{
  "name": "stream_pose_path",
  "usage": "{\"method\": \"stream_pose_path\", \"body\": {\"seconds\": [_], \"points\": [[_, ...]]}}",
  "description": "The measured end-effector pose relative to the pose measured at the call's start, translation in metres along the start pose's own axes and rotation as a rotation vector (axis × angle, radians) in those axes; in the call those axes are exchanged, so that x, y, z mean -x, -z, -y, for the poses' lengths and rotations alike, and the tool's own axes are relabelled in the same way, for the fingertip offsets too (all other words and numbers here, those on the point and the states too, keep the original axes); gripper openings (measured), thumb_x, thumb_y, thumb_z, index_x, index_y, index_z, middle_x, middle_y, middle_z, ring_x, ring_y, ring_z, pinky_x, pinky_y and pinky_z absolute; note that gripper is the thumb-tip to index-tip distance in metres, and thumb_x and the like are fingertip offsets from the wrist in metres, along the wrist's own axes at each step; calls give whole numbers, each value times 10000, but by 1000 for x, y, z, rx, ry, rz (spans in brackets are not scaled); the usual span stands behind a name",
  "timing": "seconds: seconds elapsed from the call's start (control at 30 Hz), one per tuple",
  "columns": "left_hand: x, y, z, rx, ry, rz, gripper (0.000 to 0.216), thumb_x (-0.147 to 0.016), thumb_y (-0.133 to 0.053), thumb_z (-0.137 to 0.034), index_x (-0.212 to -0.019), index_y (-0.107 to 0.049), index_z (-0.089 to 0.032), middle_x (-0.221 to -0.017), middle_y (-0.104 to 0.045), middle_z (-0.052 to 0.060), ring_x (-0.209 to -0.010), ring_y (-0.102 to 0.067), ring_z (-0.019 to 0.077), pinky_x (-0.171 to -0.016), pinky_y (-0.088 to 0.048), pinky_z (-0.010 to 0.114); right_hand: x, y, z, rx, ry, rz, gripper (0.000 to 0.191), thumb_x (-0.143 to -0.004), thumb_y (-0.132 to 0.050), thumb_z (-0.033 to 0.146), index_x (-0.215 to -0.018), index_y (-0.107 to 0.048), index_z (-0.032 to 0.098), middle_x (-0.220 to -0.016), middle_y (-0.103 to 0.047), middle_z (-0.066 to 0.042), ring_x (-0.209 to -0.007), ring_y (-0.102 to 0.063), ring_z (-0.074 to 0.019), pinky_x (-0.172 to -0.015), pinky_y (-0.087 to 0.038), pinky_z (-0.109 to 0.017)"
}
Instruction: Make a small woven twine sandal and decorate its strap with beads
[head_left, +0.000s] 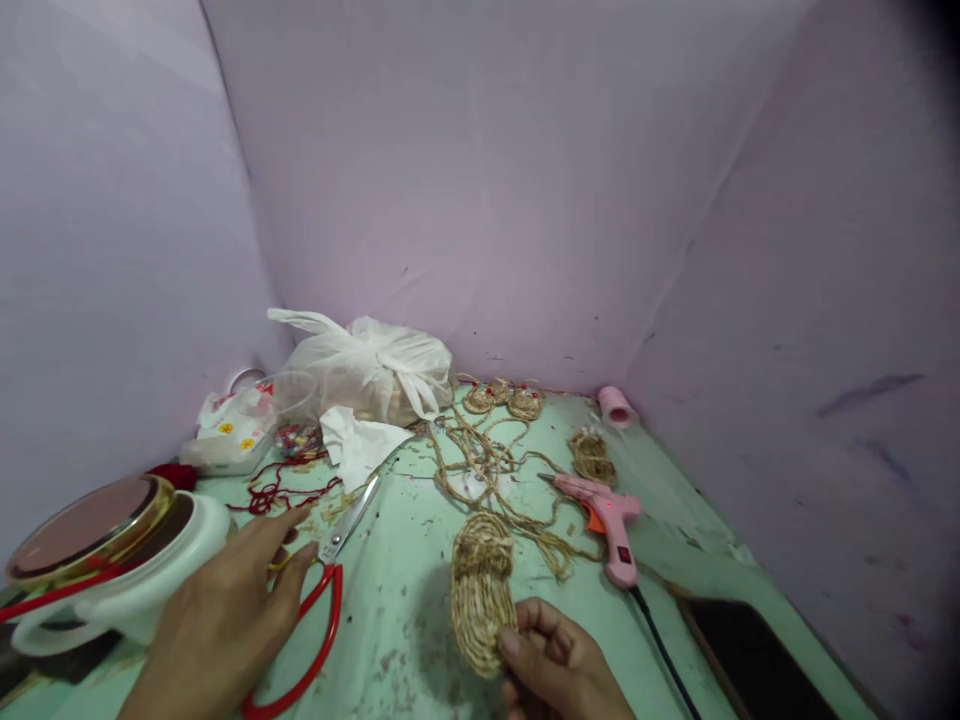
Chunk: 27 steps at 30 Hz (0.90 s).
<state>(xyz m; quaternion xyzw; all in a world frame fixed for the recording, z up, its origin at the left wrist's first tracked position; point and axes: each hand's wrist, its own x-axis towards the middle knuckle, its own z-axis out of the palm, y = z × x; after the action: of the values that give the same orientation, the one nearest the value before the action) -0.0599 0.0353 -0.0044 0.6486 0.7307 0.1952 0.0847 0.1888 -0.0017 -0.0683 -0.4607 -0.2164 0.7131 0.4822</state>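
In the lower middle of the frame, the right hand (559, 665) pinches a woven slipper-shaped piece (484, 605) by its lower right edge, between thumb and fingers, with the piece tilted up above the counter (390, 620). At lower left, the left hand (225, 600) is loosely curved, thumb and fingertips apart, over the scissors (330, 625); whether it touches their red handles I cannot tell.

The grip on the woven piece is at one edge only, so a tug there could bend it or loosen the outer coils. The scissors lie with their blades pointing toward the centre; lifting them carelessly could snag the red yarn (281, 490) or nick a finger.

Right of centre, the glue gun (611, 525) shows a small red light, which suggests it may be powered and hot. Its nozzle is near the tangled twine (487, 470), so a drip could stick strands together, and a pull on the cord (664, 650) could swing the gun. The loose twine might also catch on it and drag it. At far left, the white cup (169, 560) is just beside the left hand, and a backward elbow or wrist movement could knock it.
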Motion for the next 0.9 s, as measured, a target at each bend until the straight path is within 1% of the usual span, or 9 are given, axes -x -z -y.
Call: {"method": "stream_pose_path", "body": {"seconds": [0.07,0.17,0.3,0.4,0.5,0.57,0.67,0.8,0.9], "points": [[7,-3,-6,219,-88,15,274,-771,-429,-398,-870,-601,-208,-815,-646,42,-750,-582,207,-669,-427,262,2,-3,-1,-12,22,37,463,-461,-834,365,-655,-472,151,-445,-535,72,-359,-512,-64,-355,-411,-167],[19,-14,-18,437,-205,207,292,-791,-416,-399,-608,-515,-195,-541,-478,-22,-545,-450,138,-517,-343,221,5,-7,-4,6,65,64,454,-477,-826,368,-656,-469,151,-447,-531,75,-361,-509,-62,-350,-419,-167],[33,-35,-31,567,-235,384,368,-767,-442,-372,-487,-285,-193,-487,-240,-55,-477,-258,93,-458,-211,224,11,-11,-7,67,114,85,412,-534,-800,364,-659,-469,152,-461,-536,68,-372,-505,-61,-363,-412,-167],[42,-46,-36,667,-212,433,431,-766,-440,-403,-482,-188,-199,-490,-158,-63,-462,-187,80,-439,-163,228,14,-13,-9,83,115,101,412,-538,-794,372,-674,-472,152,-481,-539,65,-374,-505,-64,-358,-402,-171],[46,-53,-39,835,-129,438,363,-771,-463,-418,-520,-346,-184,-493,-298,-62,-439,-276,72,-418,-220,205,15,-15,-9,91,96,80,437,-520,-793,401,-679,-473,150,-474,-529,71,-368,-502,-65,-345,-400,-170],[46,-57,-40,984,-5,455,262,-746,-507,-436,-751,-491,-175,-608,-463,-38,-419,-373,71,-375,-269,189,14,-15,-9,96,90,42,473,-480,-802,425,-667,-461,155,-442,-507,83,-351,-489,-64,-328,-394,-164],[45,-64,-41,1122,162,506,481,-704,-545,-494,-1044,-447,-169,-683,-550,-9,-349,-425,69,-296,-290,176,10,-14,-14,131,58,21,508,-425,-812,440,-642,-446,161,-421,-508,82,-325,-473,-60,-310,-385,-161],[45,-70,-43,1134,145,640,489,-614,-670,-426,-951,-497,-117,-592,-574,-8,-325,-406,39,-288,-294,138,6,-10,-24,271,-14,66,491,-421,-797,453,-621,-449,171,-409,-513,64,-296,-448,-69,-290,-368,-179],[43,-70,-44,1112,193,738,410,-629,-668,-379,-895,-508,-111,-483,-532,-43,-292,-372,30,-273,-277,123,9,-7,-22,500,123,28,331,-574,-738,387,-685,-523,161,-528,-583,14,-378,-491,-89,-355,-412,-205]]}}
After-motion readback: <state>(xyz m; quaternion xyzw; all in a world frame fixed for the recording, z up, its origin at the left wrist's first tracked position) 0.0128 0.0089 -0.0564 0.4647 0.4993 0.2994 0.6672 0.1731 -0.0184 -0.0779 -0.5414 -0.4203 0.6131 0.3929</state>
